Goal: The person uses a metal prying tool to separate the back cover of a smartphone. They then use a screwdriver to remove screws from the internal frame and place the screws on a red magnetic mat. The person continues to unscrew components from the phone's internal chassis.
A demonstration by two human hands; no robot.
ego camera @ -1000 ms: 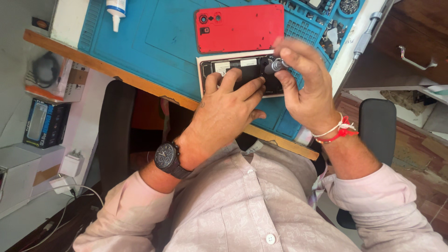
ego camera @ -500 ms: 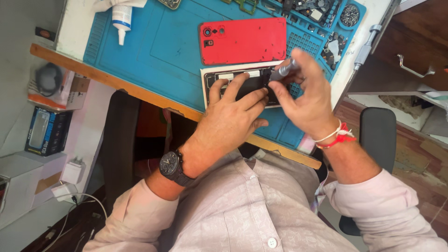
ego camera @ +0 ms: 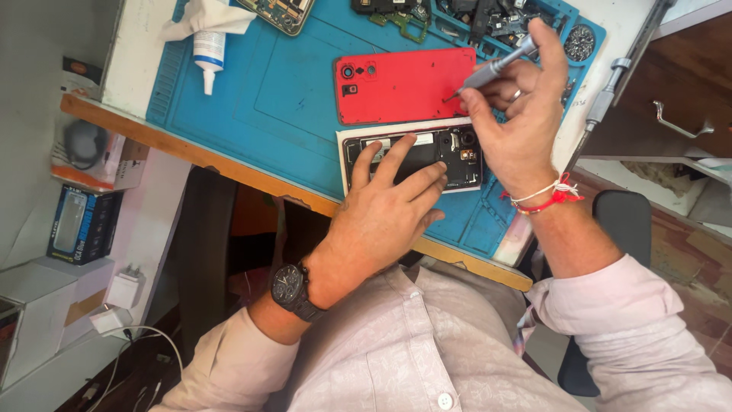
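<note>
Opened white-edged smartphone with exposed black internals (ego camera: 450,149), flat on blue silicone repair mat (ego camera: 297,91) | left hand (ego camera: 385,210) spread open, fingers pressing it | right hand (ego camera: 522,126) pinching slim grey metal screwdriver (ego camera: 492,70), tip over detached red back cover (ego camera: 404,84).

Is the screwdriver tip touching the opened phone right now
No, the right hand holds the screwdriver lifted, its tip over the red back cover, not the opened phone.

Bare blue mat (ego camera: 290,99) left of red back cover (ego camera: 404,84), parts clutter (ego camera: 488,11) crowding far edge
</note>
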